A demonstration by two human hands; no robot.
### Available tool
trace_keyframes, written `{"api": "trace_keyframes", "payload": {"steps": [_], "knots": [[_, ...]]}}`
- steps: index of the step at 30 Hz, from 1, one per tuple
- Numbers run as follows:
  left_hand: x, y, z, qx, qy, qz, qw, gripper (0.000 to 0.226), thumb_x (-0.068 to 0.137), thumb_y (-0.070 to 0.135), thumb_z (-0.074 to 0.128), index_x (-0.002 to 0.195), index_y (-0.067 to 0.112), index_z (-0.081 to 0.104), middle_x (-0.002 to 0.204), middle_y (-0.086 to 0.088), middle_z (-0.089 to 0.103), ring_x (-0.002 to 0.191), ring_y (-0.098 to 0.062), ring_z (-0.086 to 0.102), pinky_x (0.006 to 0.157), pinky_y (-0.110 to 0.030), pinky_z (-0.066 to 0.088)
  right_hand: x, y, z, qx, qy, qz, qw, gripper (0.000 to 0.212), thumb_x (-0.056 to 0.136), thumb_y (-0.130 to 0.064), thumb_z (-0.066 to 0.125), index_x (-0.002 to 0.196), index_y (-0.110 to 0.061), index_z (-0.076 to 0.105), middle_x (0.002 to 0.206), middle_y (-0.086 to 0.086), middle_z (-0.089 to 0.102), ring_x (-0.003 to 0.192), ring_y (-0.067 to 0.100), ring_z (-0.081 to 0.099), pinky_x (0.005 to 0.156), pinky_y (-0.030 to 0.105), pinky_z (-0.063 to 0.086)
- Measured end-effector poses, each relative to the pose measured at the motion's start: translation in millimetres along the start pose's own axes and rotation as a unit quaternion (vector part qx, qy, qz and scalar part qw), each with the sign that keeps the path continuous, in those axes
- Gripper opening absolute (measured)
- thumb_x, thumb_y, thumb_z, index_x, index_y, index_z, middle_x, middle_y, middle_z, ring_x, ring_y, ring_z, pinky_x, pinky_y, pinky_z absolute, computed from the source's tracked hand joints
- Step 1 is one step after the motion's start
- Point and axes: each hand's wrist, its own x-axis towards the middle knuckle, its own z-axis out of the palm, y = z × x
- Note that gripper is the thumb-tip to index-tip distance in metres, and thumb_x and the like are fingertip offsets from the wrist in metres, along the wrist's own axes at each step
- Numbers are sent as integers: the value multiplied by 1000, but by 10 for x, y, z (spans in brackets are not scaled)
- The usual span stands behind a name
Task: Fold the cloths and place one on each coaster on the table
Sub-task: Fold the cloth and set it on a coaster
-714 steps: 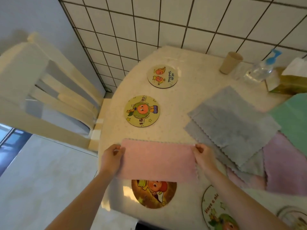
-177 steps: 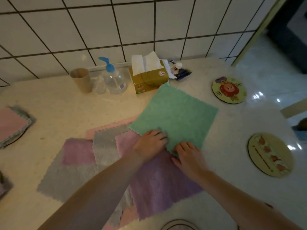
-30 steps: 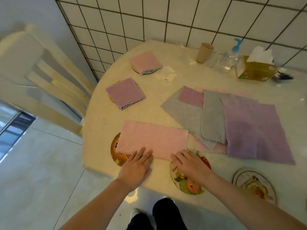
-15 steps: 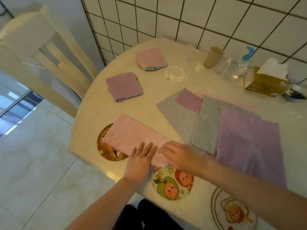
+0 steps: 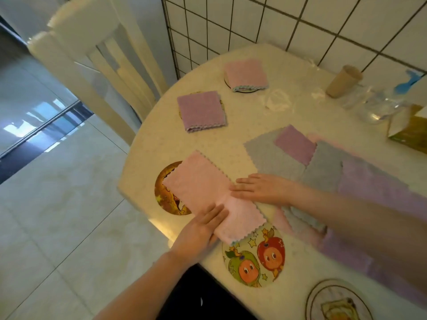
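At the bench's near edge, the pink cloth (image 5: 208, 195) lies half-folded over a coaster (image 5: 166, 192); left hand (image 5: 201, 229) and right hand (image 5: 258, 188) press it with flat, straight fingers (nothing gripped). Next, probably, fold it across.

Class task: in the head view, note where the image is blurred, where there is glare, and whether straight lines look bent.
Head view: right forearm and cloth pile smeared by motion; glare on floor; wall tile lines splay from wide-angle distortion.
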Motion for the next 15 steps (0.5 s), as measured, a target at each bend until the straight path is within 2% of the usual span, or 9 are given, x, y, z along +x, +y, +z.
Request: {"api": "trace_keyframes", "payload": {"steps": [3,5,6,7,9,10,12,13,15], "knots": [[-66,48,-190,-172,58,-56,982,65,89,65,28,141,29,43,138,21,42,126,7,37,108,-9,24,72,26,-39,128,34,14,991,63,90,-8,52,146,-20,27,154,-1,26,142,17,23,113,37,29],[-65,86,-299,-271,96,-103,952,39,93,48,43,127,33,54,113,36,56,100,13,54,87,-5,39,80,-20,-148,249,53,54,966,56,88,-11,57,141,-20,39,148,0,39,139,14,29,108,31,34],[-38,52,-351,-320,120,-138,930,24,96,37,47,116,34,60,92,38,61,84,10,58,74,-7,41,105,-24,-197,314,68,82,943,52,88,-10,58,137,-18,45,143,1,45,136,13,35,106,29,35],[5,8,-400,-376,144,-177,898,16,98,29,49,103,31,64,77,32,63,72,4,56,67,-11,42,145,-20,-245,381,94,109,913,45,87,-9,60,131,-16,53,135,2,54,128,12,45,102,29,39],[98,-79,-488,-507,179,-257,803,17,96,26,52,95,17,68,81,12,70,76,-14,62,72,-26,52,269,-27,-313,487,167,161,842,20,87,-15,64,106,-10,66,99,2,68,93,7,61,77,29,48],[152,-138,-525,-571,184,-293,745,21,95,26,54,100,11,67,91,-1,73,82,-23,66,75,-35,56,368,1,-343,516,194,190,813,15,87,-22,65,87,-7,64,79,2,63,74,7,57,64,27,42],[225,-222,-576,-662,182,-338,644,27,96,28,54,110,7,63,102,-12,72,90,-28,69,75,-40,59,595,19,-384,552,215,235,771,34,88,-30,62,66,-9,47,62,2,43,60,11,42,58,29,28],[252,-268,-575,-679,176,-355,618,29,96,30,53,113,8,62,104,-14,71,91,-28,70,75,-41,58,707,19,-399,564,223,250,755,37,89,-30,61,63,-14,41,60,0,37,58,12,38,58,29,25],[290,-348,-566,-688,162,-384,594,35,96,35,52,118,8,59,104,-15,70,93,-31,69,79,-47,57,883,13,-436,566,218,277,745,38,89,-29,60,62,-20,35,59,-3,33,57,12,35,56,30,23]]}}
